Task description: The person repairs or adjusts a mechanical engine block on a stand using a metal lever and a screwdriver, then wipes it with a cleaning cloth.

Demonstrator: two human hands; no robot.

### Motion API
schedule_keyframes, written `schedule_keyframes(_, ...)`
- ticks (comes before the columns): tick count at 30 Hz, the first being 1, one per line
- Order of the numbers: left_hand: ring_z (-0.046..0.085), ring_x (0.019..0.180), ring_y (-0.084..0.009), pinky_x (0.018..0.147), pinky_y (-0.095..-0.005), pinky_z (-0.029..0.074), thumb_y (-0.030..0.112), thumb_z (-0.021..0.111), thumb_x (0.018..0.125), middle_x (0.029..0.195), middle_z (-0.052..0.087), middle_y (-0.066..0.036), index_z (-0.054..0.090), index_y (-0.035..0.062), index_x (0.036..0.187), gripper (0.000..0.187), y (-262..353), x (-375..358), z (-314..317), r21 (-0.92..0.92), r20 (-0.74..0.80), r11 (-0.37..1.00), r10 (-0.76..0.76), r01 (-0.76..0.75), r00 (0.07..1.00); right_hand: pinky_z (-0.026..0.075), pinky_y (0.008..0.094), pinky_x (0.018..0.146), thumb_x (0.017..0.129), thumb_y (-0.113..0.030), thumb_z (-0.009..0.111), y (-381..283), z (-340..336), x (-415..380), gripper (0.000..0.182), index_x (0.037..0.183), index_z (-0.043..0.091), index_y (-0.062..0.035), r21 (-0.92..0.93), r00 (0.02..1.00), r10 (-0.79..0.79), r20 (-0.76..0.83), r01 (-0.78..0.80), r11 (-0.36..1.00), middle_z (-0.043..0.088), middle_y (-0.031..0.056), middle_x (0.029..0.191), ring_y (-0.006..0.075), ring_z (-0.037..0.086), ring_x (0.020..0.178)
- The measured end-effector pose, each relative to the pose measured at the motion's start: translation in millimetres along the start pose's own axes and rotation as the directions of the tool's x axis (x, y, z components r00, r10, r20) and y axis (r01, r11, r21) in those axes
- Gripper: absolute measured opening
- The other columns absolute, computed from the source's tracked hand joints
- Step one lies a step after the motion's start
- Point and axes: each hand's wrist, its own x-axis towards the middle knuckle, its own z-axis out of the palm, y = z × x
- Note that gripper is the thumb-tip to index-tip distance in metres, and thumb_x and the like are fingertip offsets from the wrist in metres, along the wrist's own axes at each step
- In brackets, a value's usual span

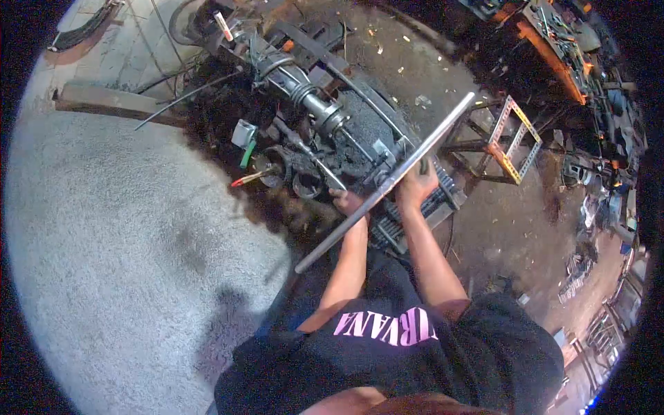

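Observation:
A long grey metal pipe (353, 221) lies slantwise across the view, over my left forearm and up to the right. My right hand (420, 185) is closed on its upper half, with the fingers partly hidden behind it. Lower and to the left, my left hand (346, 201) is closed at the end of a shiny metal lever (325, 169). That lever reaches from a greasy machine with a ribbed, cylindrical metal spindle (301, 90). Dark metal shavings lie around the spindle, and a geared or ribbed block (389, 232) sits under my hands.
A brush with a red tip (250, 178) and a green-handled tool (247, 153) lie left of the machine. To the right stands a frame with a yellow perforated edge (508, 155). An orange-edged bench (553, 59) holds tools. A wooden beam (117, 100) lies on the floor.

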Motion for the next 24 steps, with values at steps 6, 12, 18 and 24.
schedule_keyframes(6,0.056,0.11,-0.0416,0.092,-0.0463,0.045,0.048,0.031,0.099,0.123,0.052,-0.034,0.042,-0.0128,0.13,0.069,-12,-39,89,-0.068,0.08,0.988,-0.131,0.136,0.988,0.045,0.023,0.065,0.089,-0.008,0.056,-4,-6,-1,0.019,0.1,0.064,0.0056,-0.012,0.997,0.016,0.079,-0.015,1.0,0.063,0.0028,0.084,0.0087,0.054,0.073)
schedule_keyframes(12,0.061,0.101,-0.0369,0.09,-0.0444,0.048,0.058,0.032,0.096,0.118,0.06,-0.026,0.057,-0.0045,0.12,0.071,-34,38,130,-0.563,0.183,0.814,-0.046,0.143,0.982,0.046,0.0304,0.062,0.088,-0.014,0.057,-12,-6,1,0.021,0.094,0.063,0.0057,-0.038,0.998,-0.043,0.043,0.045,0.998,0.062,0.0078,0.075,0.0121,0.053,0.068)
schedule_keyframes(18,0.053,0.112,-0.0401,0.098,-0.0441,0.041,0.054,0.035,0.097,0.129,0.048,-0.033,0.045,-0.0152,0.126,0.076,12,-16,110,-0.524,0.174,0.827,-0.13,0.204,0.976,0.044,0.0359,0.058,0.087,-0.02,0.059,-12,-2,1,0.025,0.082,0.062,0.0052,-0.028,0.997,-0.082,-0.01,0.082,0.996,0.06,0.012,0.064,0.0147,0.05,0.06)
schedule_keyframes(24,0.052,0.111,-0.0452,0.097,-0.0453,0.042,0.054,0.035,0.096,0.124,0.049,-0.037,0.05,-0.0168,0.119,0.076,23,-37,101,-0.406,0.101,0.909,-0.061,0.097,0.993,0.044,0.0351,0.057,0.088,-0.017,0.057,-16,-3,-1,0.023,0.08,0.061,0.0035,0.004,0.999,-0.039,0.001,0.039,0.999,0.061,0.009,0.065,0.0134,0.052,0.061)
